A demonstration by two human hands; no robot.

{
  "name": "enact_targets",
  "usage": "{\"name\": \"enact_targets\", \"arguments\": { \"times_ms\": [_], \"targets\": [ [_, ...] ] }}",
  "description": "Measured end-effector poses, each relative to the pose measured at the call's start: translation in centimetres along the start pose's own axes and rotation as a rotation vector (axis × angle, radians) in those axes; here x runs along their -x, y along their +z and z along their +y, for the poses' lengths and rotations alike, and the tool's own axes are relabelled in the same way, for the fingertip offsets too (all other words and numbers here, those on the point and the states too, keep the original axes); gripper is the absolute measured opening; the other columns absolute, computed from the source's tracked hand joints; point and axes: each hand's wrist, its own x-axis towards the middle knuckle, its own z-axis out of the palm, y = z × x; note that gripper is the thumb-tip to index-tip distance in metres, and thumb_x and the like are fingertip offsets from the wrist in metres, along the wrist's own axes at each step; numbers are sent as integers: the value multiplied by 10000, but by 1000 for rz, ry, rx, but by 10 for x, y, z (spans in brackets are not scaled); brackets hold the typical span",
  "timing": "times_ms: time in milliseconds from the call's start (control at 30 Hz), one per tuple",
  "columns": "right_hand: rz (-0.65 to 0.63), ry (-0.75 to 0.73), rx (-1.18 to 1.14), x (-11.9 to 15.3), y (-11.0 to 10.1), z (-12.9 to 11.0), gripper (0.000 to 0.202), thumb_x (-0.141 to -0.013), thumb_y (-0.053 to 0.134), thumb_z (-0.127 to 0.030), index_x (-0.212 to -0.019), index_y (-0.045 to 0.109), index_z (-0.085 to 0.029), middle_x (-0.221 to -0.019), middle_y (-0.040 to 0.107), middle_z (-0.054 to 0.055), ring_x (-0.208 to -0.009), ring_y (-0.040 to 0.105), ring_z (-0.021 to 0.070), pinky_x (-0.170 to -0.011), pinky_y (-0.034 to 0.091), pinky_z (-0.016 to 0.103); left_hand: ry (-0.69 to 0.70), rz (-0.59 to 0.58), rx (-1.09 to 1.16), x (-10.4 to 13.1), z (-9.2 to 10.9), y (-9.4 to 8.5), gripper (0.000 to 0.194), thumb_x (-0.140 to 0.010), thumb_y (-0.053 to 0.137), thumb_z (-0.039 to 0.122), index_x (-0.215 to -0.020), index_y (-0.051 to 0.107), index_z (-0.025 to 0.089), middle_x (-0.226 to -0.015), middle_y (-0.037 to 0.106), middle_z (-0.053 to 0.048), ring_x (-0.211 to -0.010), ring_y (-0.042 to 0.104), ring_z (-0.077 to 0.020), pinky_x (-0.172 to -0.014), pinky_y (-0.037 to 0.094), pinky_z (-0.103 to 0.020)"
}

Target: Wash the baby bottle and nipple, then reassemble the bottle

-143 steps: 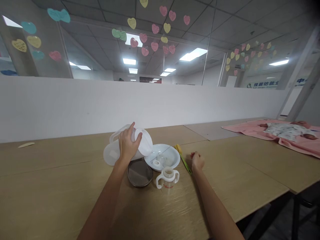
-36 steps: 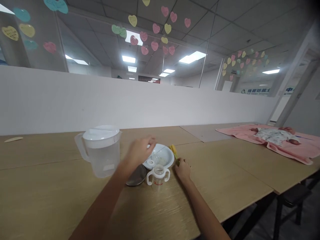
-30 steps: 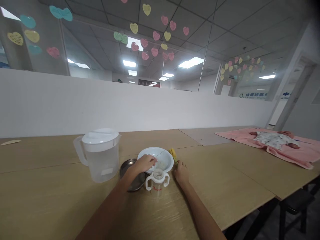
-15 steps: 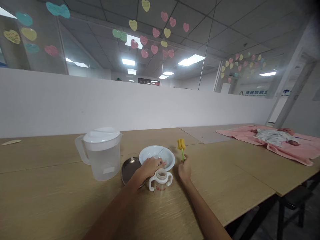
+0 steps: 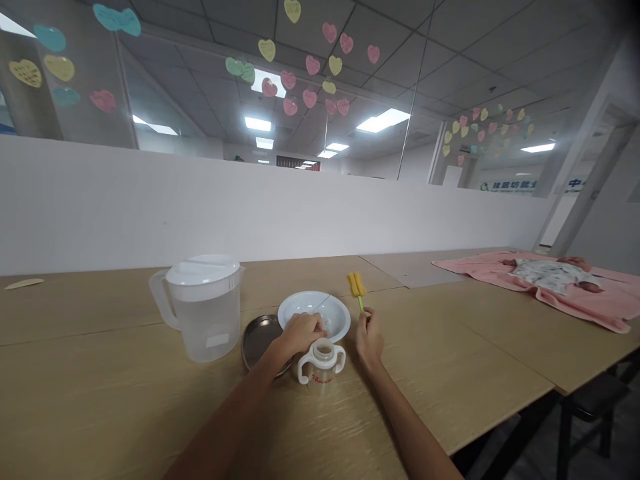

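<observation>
My right hand (image 5: 369, 339) grips the green handle of a yellow sponge bottle brush (image 5: 357, 285), its head pointing up and tilted left. Over the near side of a white bowl (image 5: 341, 319) is my left hand (image 5: 303, 332), fingers curled down into it. What those fingers hold is hidden; something clear and small shows in the bowl beside them. Just in front of the bowl stands a clear baby bottle (image 5: 323, 367) upright, without a lid, with two white side handles and red print. A round metal tray (image 5: 257, 340) lies left of the bowl, partly behind my left forearm.
A lidded plastic pitcher (image 5: 207, 310) stands to the left on the wooden table (image 5: 100, 400). At the far right a baby doll (image 5: 545, 273) in patterned clothes lies on a pink towel (image 5: 607, 313). A white wall (image 5: 300, 213) runs behind the table, and a dark stool (image 5: 590, 403) stands at right.
The brush head has moved slightly left and tilted further left in my right hand. My left fingers have shifted a little within the bowl. The bottle stays in place.
</observation>
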Motion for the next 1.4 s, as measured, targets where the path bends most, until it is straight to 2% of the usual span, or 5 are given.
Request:
{"name": "enact_targets", "arguments": {
  "times_ms": [367, 567, 967, 1167, 1400],
  "targets": [
    [52, -143, -59, 8, -6, -9, 530, -894, 220, -539, -1054, 580, -185, -897, 667, 74, -793, 592, 220, -647, 369, 275, -36, 231, 429, -8, -8, -22, 350, -687, 660, 186, -1033, 613, 167, -982, 681, -54, -862, 637, -178, -773, 485, -281],
    [56, -436, 11, 16, -10, -13, 535, -930, 215, -487, -919, 636, -158, -794, 675, 91, -697, 590, 184, -606, 373, 253, -81, 431, 1171, -6, 8, -43, 342, -668, 710, 281, -969, 677, 123, -958, 692, -92, -929, 616, -206, -887, 455, -348],
    [128, -808, 113, 22, -7, -16, 395, -947, 348, -329, -750, 643, -156, -543, 584, 19, -471, 482, 98, -505, 312, 217, -166, 293, 1619, 0, 33, -52, 243, -791, 608, 270, -997, 688, 167, -1235, 595, -108, -1165, 504, -240, -806, 481, -311],
    [-41, -815, 177, 21, -11, -14, 421, -926, 348, -388, -760, 662, -163, -608, 633, 56, -547, 540, 122, -552, 343, 222, -113, 407, 1346, 10, 33, -77, 263, -843, 540, 265, -1030, 674, 137, -1237, 606, -110, -1158, 534, -196, -940, 422, -289],
    [15, -611, 209, 15, -12, -7, 498, -914, 318, -468, -767, 671, -149, -610, 633, 66, -538, 520, 130, -538, 295, 230, -189, 490, 156, 32, 7, -104, 319, -872, 481, 247, -1135, 639, 163, -1041, 692, -110, -955, 623, -226, -869, 438, -324]
  ]
}}
